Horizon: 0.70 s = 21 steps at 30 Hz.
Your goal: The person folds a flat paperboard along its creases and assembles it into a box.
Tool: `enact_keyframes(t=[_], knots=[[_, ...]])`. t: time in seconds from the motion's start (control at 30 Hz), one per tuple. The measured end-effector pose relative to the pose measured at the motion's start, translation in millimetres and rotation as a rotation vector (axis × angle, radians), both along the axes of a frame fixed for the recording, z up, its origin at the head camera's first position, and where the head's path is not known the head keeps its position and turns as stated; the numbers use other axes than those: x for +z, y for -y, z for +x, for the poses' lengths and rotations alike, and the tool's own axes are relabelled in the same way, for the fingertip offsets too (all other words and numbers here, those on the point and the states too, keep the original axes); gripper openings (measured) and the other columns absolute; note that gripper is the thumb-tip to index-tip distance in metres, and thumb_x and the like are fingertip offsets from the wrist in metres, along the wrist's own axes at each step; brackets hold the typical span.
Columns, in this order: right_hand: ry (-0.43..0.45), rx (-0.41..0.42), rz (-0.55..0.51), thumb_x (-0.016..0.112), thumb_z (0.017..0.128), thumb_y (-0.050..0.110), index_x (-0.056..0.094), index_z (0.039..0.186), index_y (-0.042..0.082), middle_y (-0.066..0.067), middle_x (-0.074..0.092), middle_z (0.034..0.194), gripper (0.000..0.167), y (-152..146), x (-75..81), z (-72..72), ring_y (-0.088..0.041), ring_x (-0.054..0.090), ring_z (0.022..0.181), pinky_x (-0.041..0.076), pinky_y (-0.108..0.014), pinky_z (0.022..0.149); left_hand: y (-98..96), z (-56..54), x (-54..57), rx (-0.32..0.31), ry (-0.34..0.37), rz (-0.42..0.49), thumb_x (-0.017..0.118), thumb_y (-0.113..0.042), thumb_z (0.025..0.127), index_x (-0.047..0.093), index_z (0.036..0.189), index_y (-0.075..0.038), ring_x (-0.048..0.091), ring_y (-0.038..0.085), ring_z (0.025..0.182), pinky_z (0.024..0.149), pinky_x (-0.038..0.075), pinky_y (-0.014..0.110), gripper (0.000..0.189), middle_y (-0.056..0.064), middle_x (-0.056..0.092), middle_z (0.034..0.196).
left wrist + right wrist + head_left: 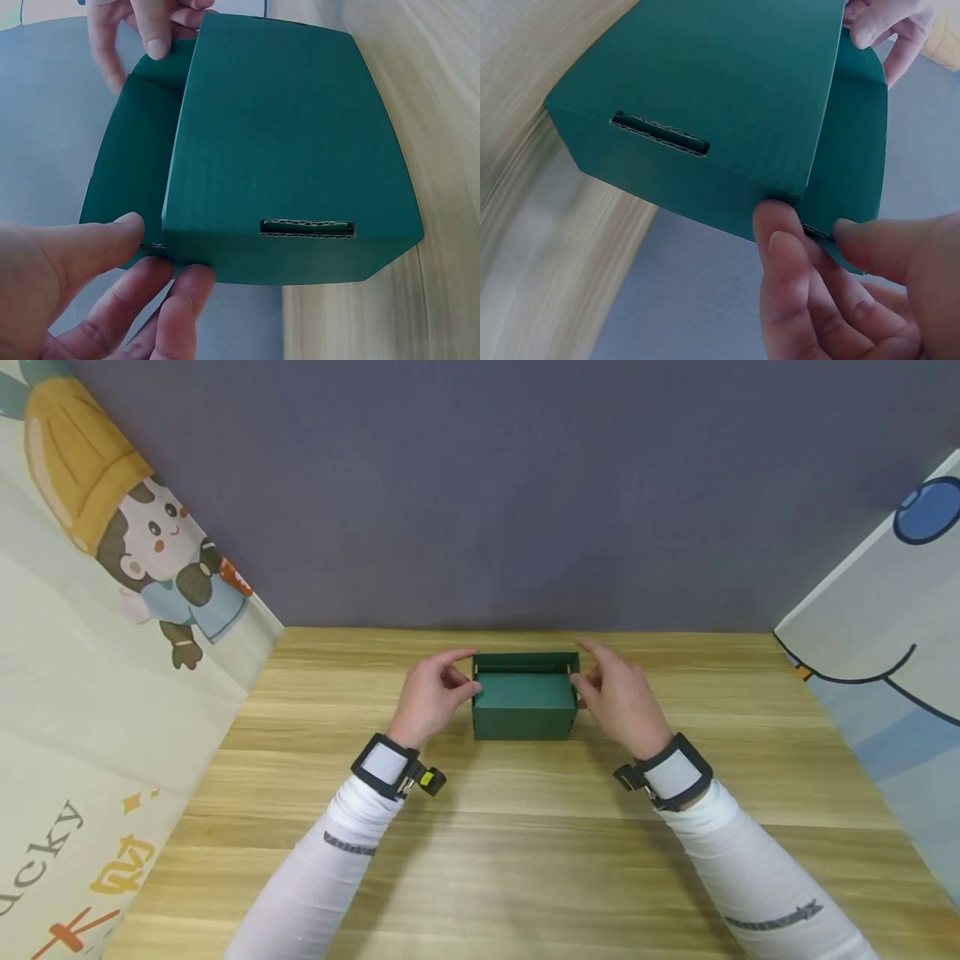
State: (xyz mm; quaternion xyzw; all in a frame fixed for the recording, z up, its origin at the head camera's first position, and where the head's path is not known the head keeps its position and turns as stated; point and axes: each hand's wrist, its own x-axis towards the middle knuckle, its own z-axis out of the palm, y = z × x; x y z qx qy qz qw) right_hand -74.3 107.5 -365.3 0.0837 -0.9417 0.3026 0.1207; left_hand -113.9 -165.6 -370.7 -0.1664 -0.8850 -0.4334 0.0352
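Observation:
A small green corrugated cardboard box (523, 723) stands on the wooden table near its back edge. An opening runs along the box's far side, behind the flat green top panel (525, 691). My left hand (429, 695) pinches the left side wall at this opening, thumb on the inner face and fingers outside. On the opposite end, my right hand (626, 703) pinches the right side wall the same way. Short slots with bare corrugated edges show in the box, one slot (307, 228) in the left wrist view and another slot (660, 133) in the right wrist view.
The wooden tabletop (525, 852) spreads around the box and toward me. A dark grey-blue panel (517, 493) rises behind the table. Printed cloths with cartoon figures hang at the left (90, 693) and right (907, 718).

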Motion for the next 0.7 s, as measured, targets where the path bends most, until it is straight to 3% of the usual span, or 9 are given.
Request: enact_keyframes(t=[0.13, 0.33, 0.47, 0.57, 0.7], knots=[[-0.017, 0.025, -0.005, 0.062, 0.095, 0.017, 0.051, 0.137, 0.018, -0.003, 0.07, 0.075, 0.042, -2, -2.6, 0.6, -0.014, 0.065, 0.059, 0.048, -0.03, 0.049, 0.2, 0.4, -2.1, -0.018, 0.008, 0.036, 0.076, -0.022, 0.084, 0.061, 0.131, -0.02, 0.065, 0.013, 0.077, 0.068, 0.056, 0.029, 0.049, -0.002, 0.068, 0.086], [-0.024, 0.059, -0.062, 0.066, 0.092, 0.015, 0.058, 0.128, 0.014, -0.01, 0.074, 0.092, 0.037, -7, -2.6, 1.5, -0.018, 0.07, 0.074, 0.056, -0.033, 0.059, -0.1, 0.3, -3.7, -0.009, 0.079, 0.173, 0.061, -0.05, 0.091, 0.068, 0.121, -0.019, 0.07, 0.019, 0.082, 0.071, 0.059, 0.035, 0.044, 0.002, 0.069, 0.098], [0.076, 0.065, -0.183, 0.061, 0.095, 0.033, 0.063, 0.123, 0.015, -0.01, 0.072, 0.1, 0.033, -12, -0.4, 1.6, -0.018, 0.071, 0.072, 0.058, -0.031, 0.061, 0.1, -1.9, -2.9, 0.026, 0.158, 0.243, 0.055, -0.056, 0.092, 0.07, 0.117, -0.015, 0.071, 0.022, 0.08, 0.07, 0.06, 0.037, 0.05, 0.006, 0.069, 0.1], [0.171, 0.068, -0.337, 0.056, 0.095, 0.046, 0.067, 0.119, 0.011, -0.012, 0.069, 0.111, 0.043, -17, 1.7, -0.8, -0.021, 0.072, 0.07, 0.059, -0.031, 0.061, 0.8, -3.8, -0.7, 0.039, 0.2, 0.252, 0.059, -0.051, 0.092, 0.071, 0.113, -0.013, 0.072, 0.022, 0.079, 0.07, 0.06, 0.037, 0.045, 0.007, 0.07, 0.103], [0.293, 0.076, -0.505, 0.059, 0.094, 0.046, 0.068, 0.113, 0.002, -0.018, 0.064, 0.119, 0.049, -21, 5.3, -4.8, -0.03, 0.073, 0.074, 0.06, -0.036, 0.064, 3.3, -6.2, 3.1, 0.023, 0.283, 0.27, 0.065, -0.046, 0.09, 0.072, 0.109, -0.012, 0.072, 0.021, 0.081, 0.073, 0.06, 0.039, 0.039, 0.006, 0.07, 0.107]])
